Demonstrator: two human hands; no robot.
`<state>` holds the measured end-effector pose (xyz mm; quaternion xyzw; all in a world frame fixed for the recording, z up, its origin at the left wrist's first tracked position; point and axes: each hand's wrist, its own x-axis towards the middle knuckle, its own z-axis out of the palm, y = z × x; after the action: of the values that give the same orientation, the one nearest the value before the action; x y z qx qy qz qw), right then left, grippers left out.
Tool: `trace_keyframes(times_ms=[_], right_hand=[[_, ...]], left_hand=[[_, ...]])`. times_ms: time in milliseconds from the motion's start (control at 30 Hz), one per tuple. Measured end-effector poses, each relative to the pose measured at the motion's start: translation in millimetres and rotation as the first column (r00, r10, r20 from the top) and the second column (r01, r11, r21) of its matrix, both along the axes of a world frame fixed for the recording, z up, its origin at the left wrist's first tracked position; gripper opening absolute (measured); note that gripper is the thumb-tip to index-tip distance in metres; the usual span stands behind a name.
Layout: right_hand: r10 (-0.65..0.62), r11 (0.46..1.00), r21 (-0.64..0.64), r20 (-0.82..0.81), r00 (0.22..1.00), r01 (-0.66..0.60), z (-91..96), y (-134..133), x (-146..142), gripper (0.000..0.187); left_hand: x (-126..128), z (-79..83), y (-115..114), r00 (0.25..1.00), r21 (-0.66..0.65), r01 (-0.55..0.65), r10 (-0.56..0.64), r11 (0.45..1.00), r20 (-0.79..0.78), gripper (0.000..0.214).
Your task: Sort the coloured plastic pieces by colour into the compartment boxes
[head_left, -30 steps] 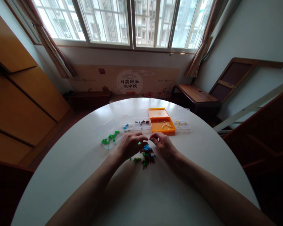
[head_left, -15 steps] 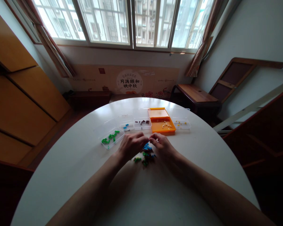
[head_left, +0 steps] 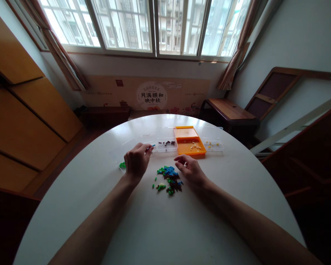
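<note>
My left hand [head_left: 137, 160] is over the clear box behind it, its thumb and fingers closed on a small blue building brick [head_left: 153, 145]. My right hand [head_left: 191, 169] hovers at the right side of a pile of small bricks [head_left: 171, 177], fingers bent and the thumb a little apart, with nothing visible between them. Blue, green and dark brown bricks make up this pile on the white table. A few loose green bricks [head_left: 155, 179] lie at its left. Part of the green bricks [head_left: 122, 165] in the left clear box shows; my left hand hides the others.
An orange box [head_left: 191, 152] with its lid folded back holds cream bricks. Left of it stands a clear box [head_left: 167, 150] of dark brown bricks, and right of it a clear box [head_left: 213, 149] with yellow ones. All rest on the round white table [head_left: 165, 228].
My left hand has moved left and away from the pile, and a blue brick now shows at its fingertips. The right hand has stayed in place, its fingertips slightly apart.
</note>
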<state>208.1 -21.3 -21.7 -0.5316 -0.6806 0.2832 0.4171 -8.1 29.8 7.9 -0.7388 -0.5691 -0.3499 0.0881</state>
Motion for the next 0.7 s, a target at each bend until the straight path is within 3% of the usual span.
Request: trace_keyframes(times_ms=[67, 167, 300, 433, 700], right_hand=[[0.005, 1.000, 0.002, 0.010, 1.000, -0.005, 0.3, -1, -1, 0.019], [0.009, 1.000, 0.001, 0.018, 1.000, -0.009, 0.5, -2, -3, 0.017], [0.019, 1.000, 0.022, 0.059, 0.998, -0.020, -1.2, -3, -4, 0.015], [0.073, 0.996, 0.040, 0.089, 0.993, -0.077, -2.2, -3, -3, 0.027], [0.094, 0.991, 0.064, 0.313, 0.945, -0.119, 3.4, -6, -2, 0.025]], left_hand=[[-6, 3.3, 3, 0.996, -0.030, -0.091, 0.090, 0.995, -0.018, 0.020], [-12, 8.3, 6, 0.993, -0.022, -0.120, 0.120, 0.993, 0.000, 0.022], [-13, 10.4, 5, 0.996, -0.013, -0.083, 0.083, 0.996, 0.022, 0.020], [-7, 8.2, 1, 0.999, -0.027, -0.036, 0.036, 0.999, -0.003, 0.019], [1, 9.0, -4, 1.000, -0.074, 0.012, -0.014, 0.997, -0.028, 0.019]])
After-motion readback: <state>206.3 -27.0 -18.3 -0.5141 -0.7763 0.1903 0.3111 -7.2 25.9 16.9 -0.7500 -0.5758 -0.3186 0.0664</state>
